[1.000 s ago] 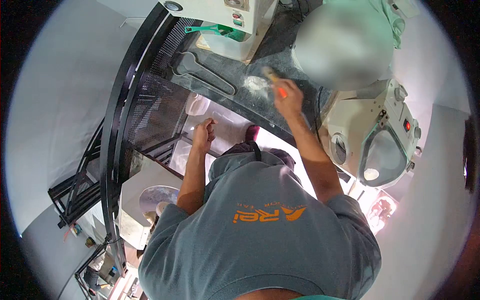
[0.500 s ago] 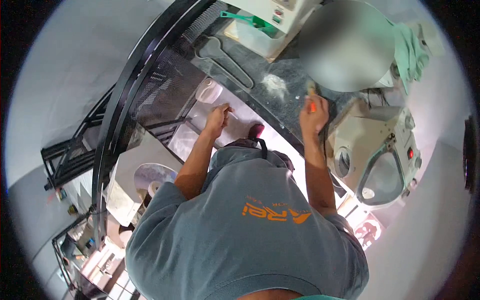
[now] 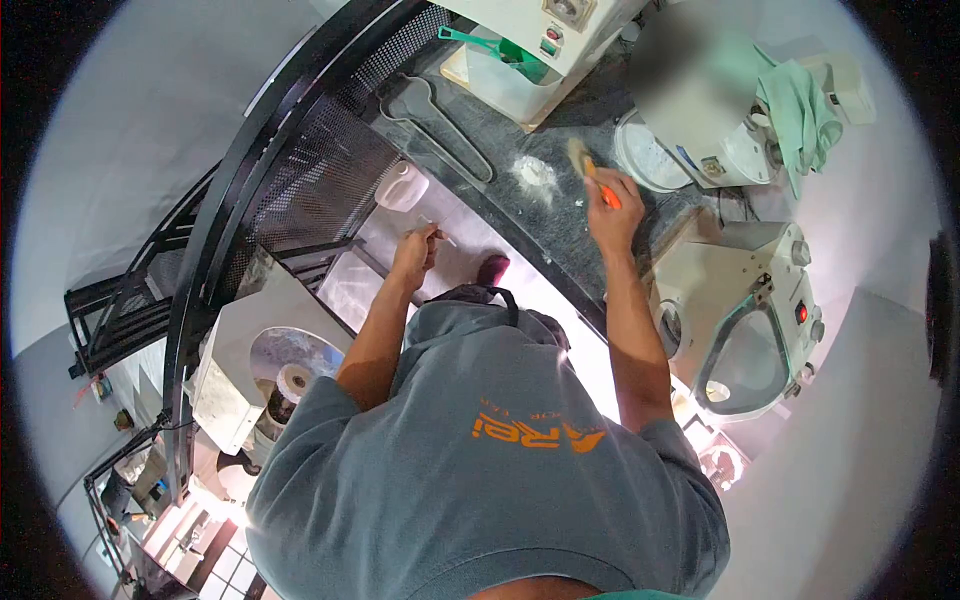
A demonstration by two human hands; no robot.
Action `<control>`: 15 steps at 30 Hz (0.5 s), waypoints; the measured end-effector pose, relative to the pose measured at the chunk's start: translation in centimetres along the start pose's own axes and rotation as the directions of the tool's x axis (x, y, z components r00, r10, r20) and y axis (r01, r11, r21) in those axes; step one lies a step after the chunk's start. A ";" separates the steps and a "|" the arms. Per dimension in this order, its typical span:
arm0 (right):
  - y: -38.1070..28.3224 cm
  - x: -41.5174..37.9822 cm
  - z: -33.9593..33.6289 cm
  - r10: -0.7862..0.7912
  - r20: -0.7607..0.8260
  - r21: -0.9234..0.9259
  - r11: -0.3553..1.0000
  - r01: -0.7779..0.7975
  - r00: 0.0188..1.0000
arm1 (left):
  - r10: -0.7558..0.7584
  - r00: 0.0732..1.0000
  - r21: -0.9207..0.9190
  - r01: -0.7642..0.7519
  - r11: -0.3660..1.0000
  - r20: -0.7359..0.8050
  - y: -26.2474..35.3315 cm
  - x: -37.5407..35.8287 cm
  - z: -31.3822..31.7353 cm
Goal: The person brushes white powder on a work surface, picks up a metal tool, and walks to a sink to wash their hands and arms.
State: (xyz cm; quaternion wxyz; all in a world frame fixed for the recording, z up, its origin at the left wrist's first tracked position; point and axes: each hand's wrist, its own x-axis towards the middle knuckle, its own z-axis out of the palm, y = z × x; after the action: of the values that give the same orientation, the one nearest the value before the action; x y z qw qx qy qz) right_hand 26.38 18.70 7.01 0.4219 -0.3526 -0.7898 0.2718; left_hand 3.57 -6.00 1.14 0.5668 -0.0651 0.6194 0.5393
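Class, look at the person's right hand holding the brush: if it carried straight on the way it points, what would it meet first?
Probably the small white powder pile on the dark counter: the right hand aims its brush up-left toward it, though depth is unclear.

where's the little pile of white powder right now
In the head view the white powder pile lies on the dark counter, up and centre, just left of the brush held in the right hand.

Dark counter (image 3: 560, 225); white powder (image 3: 533, 172)
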 end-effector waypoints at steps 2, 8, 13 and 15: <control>-0.9 2.0 1.2 -0.053 0.139 0.063 0.997 0.044 0.989 | 0.011 1.000 -0.019 -0.011 1.000 -0.006 0.1 -0.4 -0.2; -1.4 5.6 8.7 -0.212 0.431 0.225 0.967 0.123 0.877 | 0.034 0.999 -0.108 -0.036 0.994 -0.024 -0.8 -1.0 -1.6; 1.3 4.7 9.0 -0.139 0.623 0.130 0.989 0.074 0.769 | 0.021 0.996 -0.152 -0.034 0.988 -0.089 -1.2 -1.7 -1.7; 1.6 4.0 6.9 -0.162 0.624 0.138 0.986 0.096 0.764 | 0.013 0.998 -0.156 -0.024 0.987 -0.069 -1.4 -1.5 -1.9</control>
State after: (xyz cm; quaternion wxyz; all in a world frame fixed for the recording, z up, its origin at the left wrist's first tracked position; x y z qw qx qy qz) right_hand 19.40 21.92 4.29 0.1660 -0.1645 -0.8936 0.3833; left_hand 3.84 -8.82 1.04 0.5334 -0.1220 0.5944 0.5893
